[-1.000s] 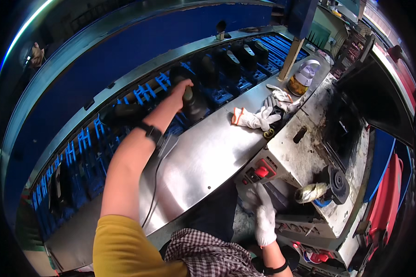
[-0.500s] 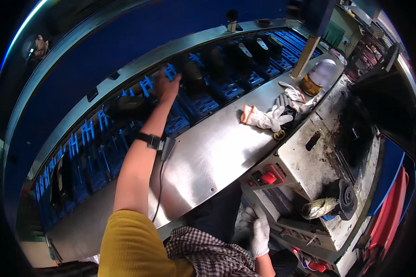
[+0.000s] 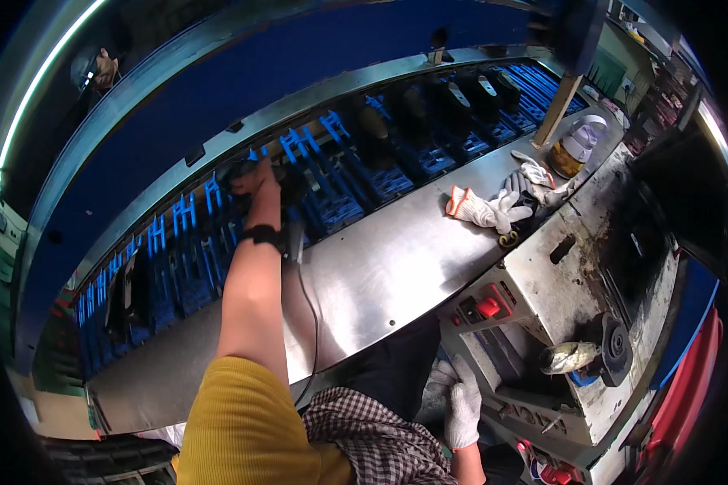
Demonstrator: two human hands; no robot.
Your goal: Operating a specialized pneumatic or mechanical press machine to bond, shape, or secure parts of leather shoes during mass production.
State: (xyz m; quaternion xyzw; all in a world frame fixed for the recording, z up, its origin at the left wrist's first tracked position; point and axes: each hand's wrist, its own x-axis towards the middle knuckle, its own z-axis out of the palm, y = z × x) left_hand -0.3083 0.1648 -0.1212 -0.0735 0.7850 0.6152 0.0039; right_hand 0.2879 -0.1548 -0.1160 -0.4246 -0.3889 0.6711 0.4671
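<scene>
left hand (image 3: 255,179): bare, strapped at the wrist, you reach over the rack (image 3: 334,125) to a dark piece; shadow hides your fingertips, so whether they are clamped on it or apart, one cannot tell.
dark piece (image 3: 291,186): it lies under and beside your left hand, on the rack's blue-lit bars, left of the other pieces (image 3: 372,121).
right hand (image 3: 461,396): gloved in white, you hold it low beside the machine (image 3: 554,279), fingers partly bent; whether it grips anything, one cannot tell.
grip: dark on dark, the piece is hard to read by eye; you would likely do best to feel for its sides, thumb against fingers, and keep your wrist high over the bars.
any shift: straight up first, then sideways, seems the safer way past the upright bars.
cord (image 3: 315,315): it falls from your wrist across the steel worktop (image 3: 364,291); leave it slack, away from your elbow.
edges: the silver rail (image 3: 332,93) and blue panel (image 3: 218,97) bound your reach at the far side; the worktop's front edge runs close to your body.
room: you have the span of steel between your forearm and the gloves (image 3: 481,208); past them, the jug (image 3: 574,145) and wooden post (image 3: 558,109) crowd the right end.
</scene>
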